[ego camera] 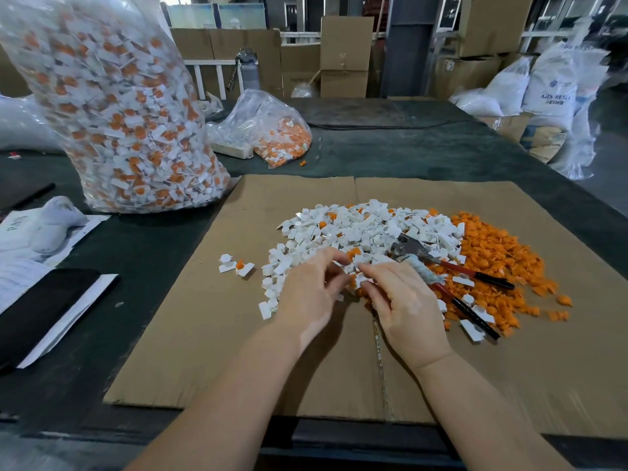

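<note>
While both hands worked at the lower centre of the frame, the left hand (311,292) and right hand (406,302) had their fingers curled, and their fingertips pinched a small white and orange part (356,279) between them. That part sat at the near edge of the white pile (353,229), just above the cardboard (221,334).

The white pile lay in the middle of the frame and touched an orange pile (492,253) to its right. Cutters (445,265) with red and black handles lay across the border of the two piles, just right of the right hand, with the metal head up toward the white parts. A few loose parts (234,265) lay left of the pile, apart from it.

At upper left stood a big clear bag (129,113) full of white and orange parts, its base touching the cardboard's far left corner. A smaller bag (275,130) lay at upper centre on the dark table (407,147), with a bottle (248,69) behind it. A dark phone (40,311) lay on papers (73,321) at the left edge.
</note>
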Motion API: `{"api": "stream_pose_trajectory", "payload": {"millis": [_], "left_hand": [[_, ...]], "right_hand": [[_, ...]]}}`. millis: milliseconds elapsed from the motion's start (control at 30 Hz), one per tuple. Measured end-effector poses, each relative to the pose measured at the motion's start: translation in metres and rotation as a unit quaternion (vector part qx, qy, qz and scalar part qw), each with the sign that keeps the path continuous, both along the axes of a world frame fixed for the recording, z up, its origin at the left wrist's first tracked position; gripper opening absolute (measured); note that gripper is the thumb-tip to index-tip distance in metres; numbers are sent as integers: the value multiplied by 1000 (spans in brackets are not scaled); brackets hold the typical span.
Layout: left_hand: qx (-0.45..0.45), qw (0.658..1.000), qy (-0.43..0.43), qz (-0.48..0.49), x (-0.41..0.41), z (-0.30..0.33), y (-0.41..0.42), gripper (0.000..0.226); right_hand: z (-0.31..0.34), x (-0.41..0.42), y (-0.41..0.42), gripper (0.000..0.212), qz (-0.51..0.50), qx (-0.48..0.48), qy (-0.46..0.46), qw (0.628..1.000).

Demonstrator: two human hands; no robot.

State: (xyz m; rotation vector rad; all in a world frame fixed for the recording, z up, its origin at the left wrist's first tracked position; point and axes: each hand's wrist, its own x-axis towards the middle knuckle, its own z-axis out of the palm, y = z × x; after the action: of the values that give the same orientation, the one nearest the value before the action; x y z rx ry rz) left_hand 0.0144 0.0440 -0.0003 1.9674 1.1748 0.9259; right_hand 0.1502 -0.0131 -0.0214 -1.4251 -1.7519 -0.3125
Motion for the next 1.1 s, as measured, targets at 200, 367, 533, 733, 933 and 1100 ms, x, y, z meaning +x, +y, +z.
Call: {"api": "stream_pose_trajectory", "payload": {"millis": [200,367,533,733,933,1100], "left_hand": [[-20,999,4,-25,15,-5,-5,15],[62,993,98,37,8,-9,-1,17],[148,961,226,55,5,-21,6,18],[110,985,124,48,12,-16,2,11],[-174,967,-184,27,25,-7,-11,9],[-182,960,-213,4,23,-8,-14,16]], "right_hand": [[1,2,-1,18,12,-8,27,1000],[0,2,2,16,-13,-18,28,999],[1,2,3,15,-37,-10,19,999],[1,2,2,15,-53,-7,33,998],[0,2,1,20,-43,-3,70,997],[0,2,1,14,-28,-21,102,994]]}}
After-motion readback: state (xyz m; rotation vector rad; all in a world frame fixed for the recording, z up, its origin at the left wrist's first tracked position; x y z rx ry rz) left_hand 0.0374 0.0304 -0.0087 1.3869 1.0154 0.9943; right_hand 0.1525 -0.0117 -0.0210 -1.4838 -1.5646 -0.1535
